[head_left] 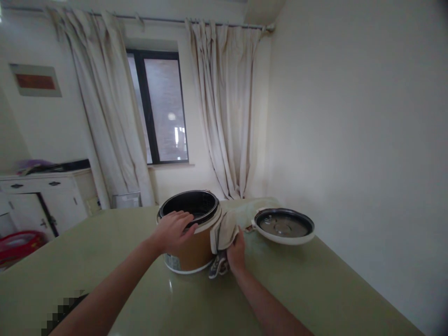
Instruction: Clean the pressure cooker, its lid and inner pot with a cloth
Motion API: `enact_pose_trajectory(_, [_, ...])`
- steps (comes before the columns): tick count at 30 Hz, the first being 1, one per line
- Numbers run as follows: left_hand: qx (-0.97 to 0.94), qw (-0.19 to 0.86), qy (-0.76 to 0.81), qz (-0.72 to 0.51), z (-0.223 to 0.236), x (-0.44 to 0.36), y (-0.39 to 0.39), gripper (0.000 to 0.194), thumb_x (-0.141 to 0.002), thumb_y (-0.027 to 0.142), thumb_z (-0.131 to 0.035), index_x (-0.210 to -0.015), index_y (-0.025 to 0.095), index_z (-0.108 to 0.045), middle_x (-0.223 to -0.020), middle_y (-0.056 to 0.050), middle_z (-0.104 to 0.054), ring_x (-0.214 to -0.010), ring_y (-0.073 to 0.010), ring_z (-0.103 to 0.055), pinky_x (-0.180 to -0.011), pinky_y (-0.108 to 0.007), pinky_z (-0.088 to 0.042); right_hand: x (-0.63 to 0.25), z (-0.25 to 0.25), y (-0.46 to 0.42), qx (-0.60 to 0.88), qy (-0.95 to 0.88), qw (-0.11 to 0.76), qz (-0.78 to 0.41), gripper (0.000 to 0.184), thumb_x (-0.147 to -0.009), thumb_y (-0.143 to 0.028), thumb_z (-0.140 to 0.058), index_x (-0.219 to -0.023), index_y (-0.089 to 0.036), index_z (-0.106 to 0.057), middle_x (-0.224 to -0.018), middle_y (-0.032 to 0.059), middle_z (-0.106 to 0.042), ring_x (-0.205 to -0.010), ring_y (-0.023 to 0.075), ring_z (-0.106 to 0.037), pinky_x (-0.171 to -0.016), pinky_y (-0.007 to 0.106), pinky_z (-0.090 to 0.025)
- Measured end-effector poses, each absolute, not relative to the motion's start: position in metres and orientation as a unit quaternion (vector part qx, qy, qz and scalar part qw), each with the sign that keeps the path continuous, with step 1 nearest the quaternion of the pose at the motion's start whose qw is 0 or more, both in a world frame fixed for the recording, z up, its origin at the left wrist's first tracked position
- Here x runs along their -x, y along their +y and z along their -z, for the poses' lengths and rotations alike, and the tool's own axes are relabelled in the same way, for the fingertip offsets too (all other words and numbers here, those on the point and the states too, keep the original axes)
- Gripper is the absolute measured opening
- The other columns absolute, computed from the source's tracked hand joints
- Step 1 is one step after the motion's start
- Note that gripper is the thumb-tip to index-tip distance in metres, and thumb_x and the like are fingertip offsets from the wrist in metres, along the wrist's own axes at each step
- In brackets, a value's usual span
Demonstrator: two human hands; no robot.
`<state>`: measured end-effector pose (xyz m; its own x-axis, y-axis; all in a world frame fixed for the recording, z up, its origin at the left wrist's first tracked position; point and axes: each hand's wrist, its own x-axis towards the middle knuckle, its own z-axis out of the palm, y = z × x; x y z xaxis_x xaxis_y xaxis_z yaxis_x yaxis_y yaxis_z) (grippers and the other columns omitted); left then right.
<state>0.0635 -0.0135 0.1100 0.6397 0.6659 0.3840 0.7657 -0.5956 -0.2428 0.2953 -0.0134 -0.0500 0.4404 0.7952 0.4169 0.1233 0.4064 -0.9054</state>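
A rice cooker with a brown side and a white base stands on the green table, its top uncovered and a dark inner pot inside. On the near rim of the cooker rests my left hand, fingers stretched out over the pot's edge. My right hand grips a light cloth against the cooker's right side. A dark patterned part of the cloth hangs below, close to the tabletop. The round lid lies to the right with its dark inner face up.
The green table reaches toward the wall and curtains. At the right a plain wall borders the table. A white cabinet and a red basin are at the far left.
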Motion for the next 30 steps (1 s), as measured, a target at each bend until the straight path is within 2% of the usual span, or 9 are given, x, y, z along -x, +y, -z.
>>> enact_pose_trajectory(2, [0.864,0.216,-0.438,0.120,-0.111,-0.075,-0.019,0.037,-0.107,0.040,-0.044,-0.096,0.019,-0.073,-0.096,-0.012,-0.079,-0.099,-0.0325,-0.075,-0.087,-0.043,-0.052,-0.281,0.050,-0.026,0.461,-0.507,0.709,-0.169,0.051,-0.084,-0.039,-0.065,-0.133,-0.026,-0.067,-0.133,0.0158,-0.066,-0.128,0.0362,-0.059,-0.113,0.050,-0.046])
enact_pose_trajectory(5, [0.838,0.207,-0.490,0.120,-0.107,-0.097,-0.026,0.037,-0.106,0.031,-0.040,-0.094,0.018,-0.073,-0.095,-0.015,-0.079,-0.095,-0.0343,-0.077,-0.080,-0.043,-0.052,-0.266,0.013,-0.027,0.427,-0.601,0.673,-0.063,0.056,-0.082,-0.031,-0.066,-0.138,-0.025,-0.067,-0.145,0.0152,-0.059,-0.135,0.0352,-0.054,-0.117,0.050,-0.043])
enact_pose_trajectory(7, [0.831,0.198,-0.506,0.118,-0.103,-0.108,-0.028,0.043,-0.108,0.027,-0.033,-0.091,0.018,-0.072,-0.091,-0.016,-0.079,-0.087,-0.0338,-0.078,-0.074,-0.042,-0.050,-0.266,-0.019,-0.014,0.443,-0.619,0.647,-0.039,0.052,-0.083,-0.025,-0.064,-0.135,-0.023,-0.070,-0.138,0.0146,-0.063,-0.131,0.0330,-0.056,-0.117,0.050,-0.043])
enact_pose_trajectory(11, [0.831,0.188,-0.508,0.126,-0.102,-0.114,-0.026,0.048,-0.113,0.041,-0.027,-0.098,0.020,-0.068,-0.093,-0.013,-0.080,-0.086,-0.0327,-0.078,-0.073,-0.040,-0.050,-0.290,-0.058,0.040,0.466,-0.595,0.644,-0.114,0.036,-0.085,-0.026,-0.063,-0.118,-0.020,-0.077,-0.118,0.0117,-0.076,-0.114,0.0281,-0.067,-0.107,0.042,-0.051])
enact_pose_trajectory(15, [0.835,0.168,-0.510,0.119,-0.104,-0.109,-0.024,0.054,-0.110,0.060,-0.033,-0.100,0.020,-0.067,-0.095,-0.015,-0.080,-0.092,-0.0349,-0.078,-0.077,-0.041,-0.050,-0.311,-0.057,0.085,0.521,-0.528,0.645,-0.185,0.026,-0.087,-0.031,-0.060,-0.103,-0.020,-0.077,-0.099,0.0112,-0.080,-0.098,0.0286,-0.072,-0.090,0.039,-0.057])
enact_pose_trajectory(17, [0.838,0.161,-0.509,0.112,-0.104,-0.105,-0.021,0.056,-0.109,0.065,-0.035,-0.102,0.020,-0.067,-0.098,-0.015,-0.080,-0.095,-0.0359,-0.078,-0.078,-0.041,-0.050,-0.309,-0.048,0.083,0.534,-0.512,0.647,-0.186,0.030,-0.088,-0.033,-0.058,-0.108,-0.019,-0.076,-0.101,0.0126,-0.079,-0.099,0.0302,-0.071,-0.090,0.041,-0.057])
enact_pose_trajectory(22, [0.846,0.137,-0.505,0.102,-0.108,-0.090,-0.013,0.045,-0.106,0.056,-0.044,-0.108,0.020,-0.072,-0.109,-0.015,-0.081,-0.103,-0.0361,-0.078,-0.080,-0.041,-0.050,-0.270,-0.020,0.017,0.521,-0.553,0.648,-0.046,0.052,-0.084,-0.028,-0.063,-0.135,-0.017,-0.067,-0.132,0.0179,-0.063,-0.128,0.0342,-0.055,-0.114,0.051,-0.045])
enact_pose_trajectory(26, [0.835,0.118,-0.532,0.074,-0.115,-0.085,-0.010,0.037,-0.102,0.041,-0.047,-0.093,0.020,-0.076,-0.103,-0.016,-0.082,-0.101,-0.0350,-0.078,-0.080,-0.039,-0.048,-0.245,-0.022,-0.022,0.503,-0.648,0.571,0.040,0.059,-0.083,-0.029,-0.072,-0.141,-0.022,-0.065,-0.139,0.0161,-0.055,-0.129,0.0360,-0.049,-0.114,0.055,-0.043])
enact_pose_trajectory(30, [0.816,0.114,-0.562,0.076,-0.121,-0.095,-0.010,0.045,-0.103,0.046,-0.043,-0.094,0.020,-0.078,-0.097,-0.018,-0.082,-0.094,-0.0356,-0.079,-0.074,-0.039,-0.047,-0.260,-0.048,0.001,0.530,-0.674,0.514,0.035,0.055,-0.087,-0.026,-0.068,-0.143,-0.024,-0.066,-0.137,0.0154,-0.061,-0.125,0.0340,-0.054,-0.110,0.050,-0.045])
